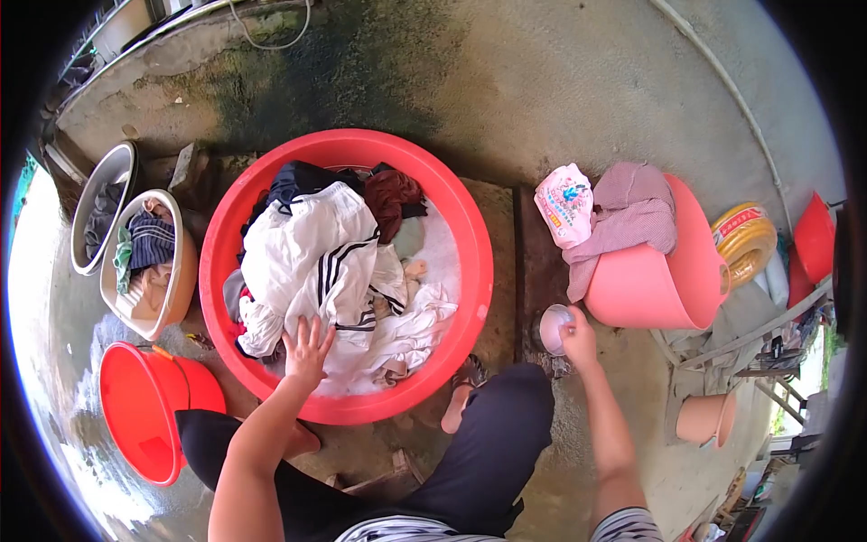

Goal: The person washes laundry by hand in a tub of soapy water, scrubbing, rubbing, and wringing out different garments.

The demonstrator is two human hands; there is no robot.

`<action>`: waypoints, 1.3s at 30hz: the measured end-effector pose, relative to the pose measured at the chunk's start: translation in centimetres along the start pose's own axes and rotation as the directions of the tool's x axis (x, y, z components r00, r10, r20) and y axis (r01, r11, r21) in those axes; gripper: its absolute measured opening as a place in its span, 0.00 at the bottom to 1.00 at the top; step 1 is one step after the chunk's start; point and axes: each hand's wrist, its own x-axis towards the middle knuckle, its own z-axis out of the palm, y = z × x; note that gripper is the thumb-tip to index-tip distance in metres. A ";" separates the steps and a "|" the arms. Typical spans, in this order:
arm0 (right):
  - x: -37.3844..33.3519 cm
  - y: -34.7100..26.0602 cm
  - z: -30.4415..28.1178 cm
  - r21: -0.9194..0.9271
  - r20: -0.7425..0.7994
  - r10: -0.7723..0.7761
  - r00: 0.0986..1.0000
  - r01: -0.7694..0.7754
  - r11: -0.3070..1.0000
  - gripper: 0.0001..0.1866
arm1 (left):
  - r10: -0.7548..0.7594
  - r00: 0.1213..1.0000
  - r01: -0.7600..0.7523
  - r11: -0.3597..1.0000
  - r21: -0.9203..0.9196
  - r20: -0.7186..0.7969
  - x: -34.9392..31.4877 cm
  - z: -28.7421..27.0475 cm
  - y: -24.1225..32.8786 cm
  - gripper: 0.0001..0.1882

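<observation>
Wet concrete (63,298) lies along the left edge of the view, shining beside a red bucket (149,411) that stands empty or nearly so. Behind the bucket, two pale basins (181,271) hold dark and striped garments. Slipping is a fair risk here, in the inspector's judgement, since the person sits low with bare feet near this wet ground.

At centre, a large red tub (474,271) holds a heap of clothes (316,262), mostly white with black stripes, lying in suds. The left hand (307,348) lies flat on the near side of the heap with fingers spread, pressing rather than gripping. Pressing hard near the rim could push suds and water over the near edge onto the person's legs.

Right of the tub, the right hand (578,339) closes around the rim of a small round cup (553,327) set on the ground; what the cup holds cannot be told. A one-handed hold could tip it. Further right, a pink bucket (650,289) leans on its side with a pink cloth (632,212) and a printed pouch (564,203) draped on top; both could slide off onto the dirty floor.
</observation>
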 end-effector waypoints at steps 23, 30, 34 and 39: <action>6.2 -16.1 29.4 -0.318 0.729 -0.623 0.283 0.946 0.057 0.16 | 0.176 0.918 -0.148 0.983 0.104 -0.356 19.8 5.6 -8.2 0.19; 13.7 -17.0 28.7 -0.360 0.531 -0.818 0.223 0.933 0.021 0.10 | 0.224 0.853 -0.314 0.942 -0.120 -0.471 21.4 5.6 -8.6 0.20; 14.6 -21.2 29.1 -0.535 0.646 -0.145 0.749 0.580 0.614 0.15 | 0.203 0.865 -0.319 0.928 -0.192 -0.459 21.2 5.8 -8.4 0.22; 10.6 -26.8 26.7 -0.556 0.731 0.000 0.683 0.596 0.579 0.14 | 0.182 0.962 -0.242 0.912 -0.331 -0.202 18.9 3.3 -8.7 0.24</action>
